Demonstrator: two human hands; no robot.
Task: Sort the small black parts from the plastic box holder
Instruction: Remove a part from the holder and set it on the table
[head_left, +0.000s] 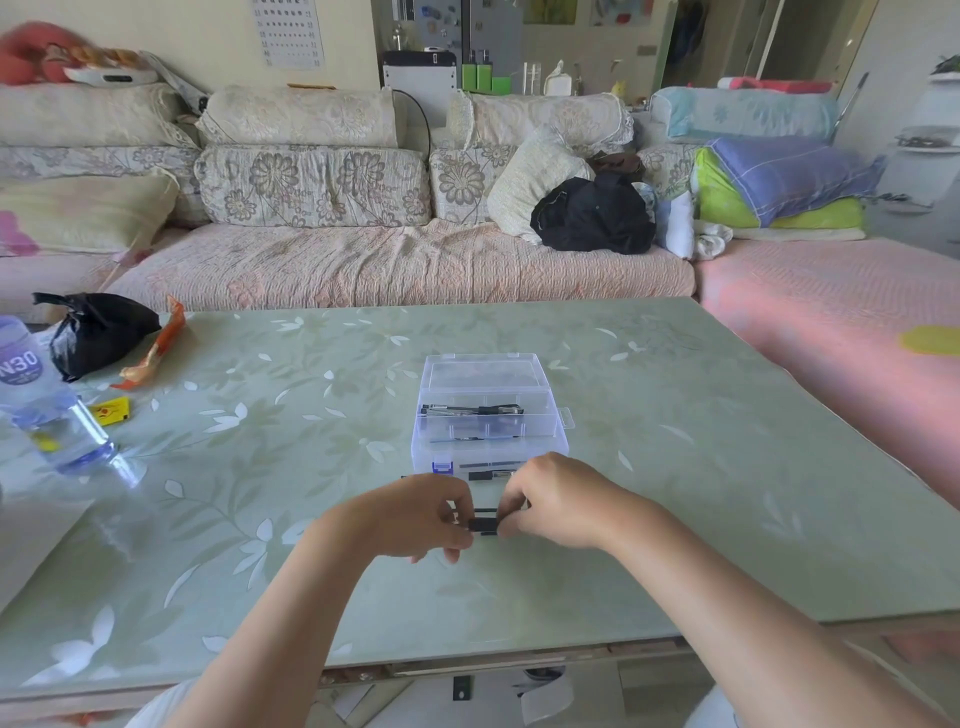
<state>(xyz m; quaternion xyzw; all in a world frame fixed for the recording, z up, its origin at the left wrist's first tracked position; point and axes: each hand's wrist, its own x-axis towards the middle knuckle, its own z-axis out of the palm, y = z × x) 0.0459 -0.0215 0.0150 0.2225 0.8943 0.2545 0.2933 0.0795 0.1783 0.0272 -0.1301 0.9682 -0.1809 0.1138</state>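
A clear plastic box (488, 415) with an open lid stands in the middle of the table, holding long black parts in its compartments. Just in front of it, my left hand (415, 514) and my right hand (556, 499) meet and pinch a small black part (483, 525) between their fingertips, a little above the table. Other black parts (488, 475) lie on the table between my hands and the box, partly hidden by my fingers.
A water bottle (57, 415) lies at the left, with a black bag (98, 332), an orange wrapper (156, 353) and a yellow packet (111, 410) near it. A sofa runs behind the green floral table (675, 467).
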